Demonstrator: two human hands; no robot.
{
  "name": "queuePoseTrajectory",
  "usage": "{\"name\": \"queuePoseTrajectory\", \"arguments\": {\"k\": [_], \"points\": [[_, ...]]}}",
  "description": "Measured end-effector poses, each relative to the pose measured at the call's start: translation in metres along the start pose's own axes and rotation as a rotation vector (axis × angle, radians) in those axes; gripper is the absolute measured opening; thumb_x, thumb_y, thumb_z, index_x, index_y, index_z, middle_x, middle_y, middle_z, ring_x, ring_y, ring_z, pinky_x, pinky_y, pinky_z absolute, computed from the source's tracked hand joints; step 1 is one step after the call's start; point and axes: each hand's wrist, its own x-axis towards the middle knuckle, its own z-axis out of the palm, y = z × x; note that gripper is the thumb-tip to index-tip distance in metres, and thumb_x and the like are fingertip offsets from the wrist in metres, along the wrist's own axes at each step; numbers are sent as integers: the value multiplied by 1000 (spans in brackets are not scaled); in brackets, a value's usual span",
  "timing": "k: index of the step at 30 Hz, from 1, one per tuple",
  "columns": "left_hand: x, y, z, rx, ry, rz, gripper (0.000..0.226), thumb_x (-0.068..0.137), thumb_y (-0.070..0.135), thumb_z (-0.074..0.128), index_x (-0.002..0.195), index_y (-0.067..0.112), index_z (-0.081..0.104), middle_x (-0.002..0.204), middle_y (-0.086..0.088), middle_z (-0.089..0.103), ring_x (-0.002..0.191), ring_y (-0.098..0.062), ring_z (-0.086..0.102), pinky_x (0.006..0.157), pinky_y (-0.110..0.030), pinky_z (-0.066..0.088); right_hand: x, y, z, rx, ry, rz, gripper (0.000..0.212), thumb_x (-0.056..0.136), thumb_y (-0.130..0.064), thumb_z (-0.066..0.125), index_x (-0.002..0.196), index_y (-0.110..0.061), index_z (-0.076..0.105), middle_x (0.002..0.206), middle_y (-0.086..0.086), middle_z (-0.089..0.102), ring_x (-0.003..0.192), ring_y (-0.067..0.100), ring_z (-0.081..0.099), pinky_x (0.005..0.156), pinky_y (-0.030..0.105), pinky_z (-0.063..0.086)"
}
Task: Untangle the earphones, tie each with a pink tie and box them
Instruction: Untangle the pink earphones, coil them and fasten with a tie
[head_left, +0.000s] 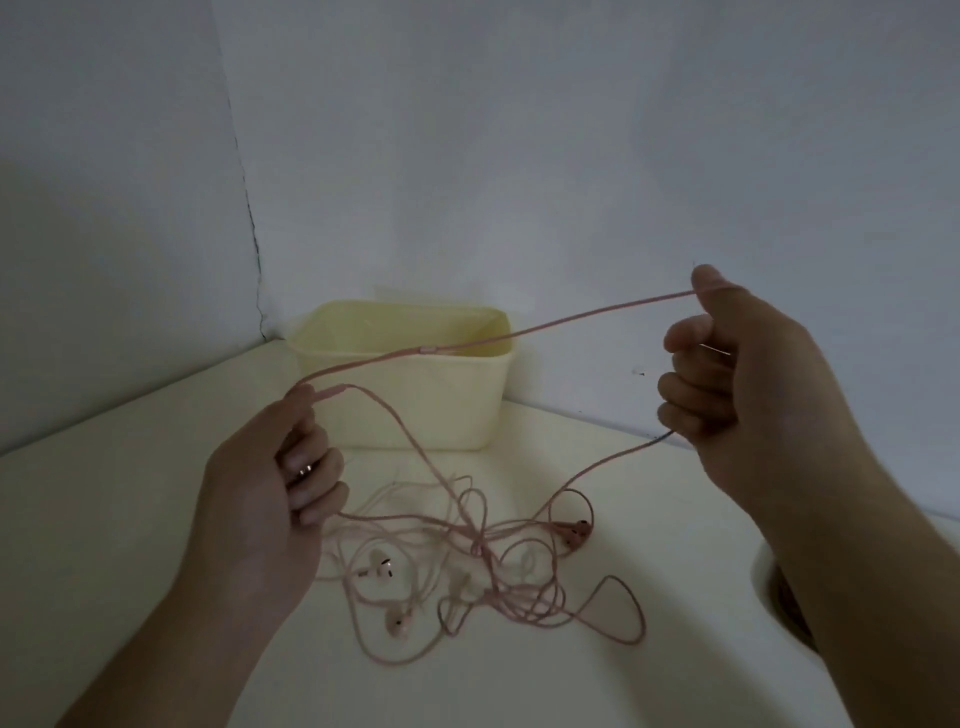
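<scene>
I see my left hand (270, 483) and right hand (737, 384) each pinching a taut pink cord (519, 332), while tangled pink earphones (483, 561) sprawl on the worktop (130, 519) at six o'clock from the yellow box (415, 395).

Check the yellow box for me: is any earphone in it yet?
No. The yellow box shows only bare walls inside, while the earphones lie tangled on the table in front of it.

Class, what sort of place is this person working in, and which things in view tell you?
Probably a plain indoor room corner: bare walls meeting behind a pale table, with a yellow plastic box.
</scene>
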Motion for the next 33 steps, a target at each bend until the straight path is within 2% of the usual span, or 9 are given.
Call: {"name": "queuePoseTrajectory", "arguments": {"k": [5,11,16,18,20,22,24,28,33], "points": [[4,-13,1,377,188,64,11,87,16,66,76,13,64,70,-3,58,60,-22,57,62,-36,51,2,8,0,-211,-101,-136,24,95,-11,66,72,-9,63,54,-4,25,48,16,20,47,25,19],[-4,-31,4,1101,253,166,47,84,2,64,125,27,61,127,3,62,115,-19,58,92,-33,40,-16,16,20,-264,-456,-104,25,97,-3,55,80,-5,73,62,1,27,51,15,25,45,22,25],[-16,-16,8,704,-121,467,51,76,-1,54,116,26,70,119,1,75,115,-19,67,94,-26,50,-33,25,37,-458,-551,-214,26,106,-18,60,89,-17,79,56,0,38,51,22,29,50,31,20],[-28,-16,20,542,-389,342,36,90,13,58,122,18,72,117,-4,78,113,-14,71,92,-19,53,-41,31,46,-529,-613,-262,23,105,-20,63,90,-19,80,57,12,43,49,23,29,46,29,21],[-33,-21,26,543,-518,171,24,95,29,63,107,13,77,87,-9,78,83,-23,74,77,-26,58,-46,37,51,-603,-646,-294,19,103,-21,66,89,-20,80,58,13,53,45,13,33,44,25,28],[-28,-24,21,481,-453,55,36,89,42,70,76,8,68,50,-6,46,46,-21,40,48,-30,42,-44,39,50,-675,-610,-316,15,99,-22,72,87,-24,79,52,0,50,45,8,36,47,25,35],[-20,-17,15,344,-316,34,45,90,41,71,66,8,51,53,0,21,49,-13,17,45,-25,17,-39,35,44,-755,-504,-344,16,96,-16,74,86,-28,78,50,-10,44,44,6,40,49,23,42],[-6,-5,5,120,-115,146,45,104,33,52,66,15,39,60,2,11,49,-12,9,44,-24,7,-24,22,29,-849,-199,-443,25,92,-8,69,79,-28,76,50,-7,57,43,6,50,47,15,40],[11,0,-13,67,116,198,45,108,36,46,66,23,39,55,7,20,44,-9,13,38,-22,13,-15,8,13,-606,61,-354,40,96,-49,71,75,-16,76,46,-10,50,45,9,43,60,31,39]]}}
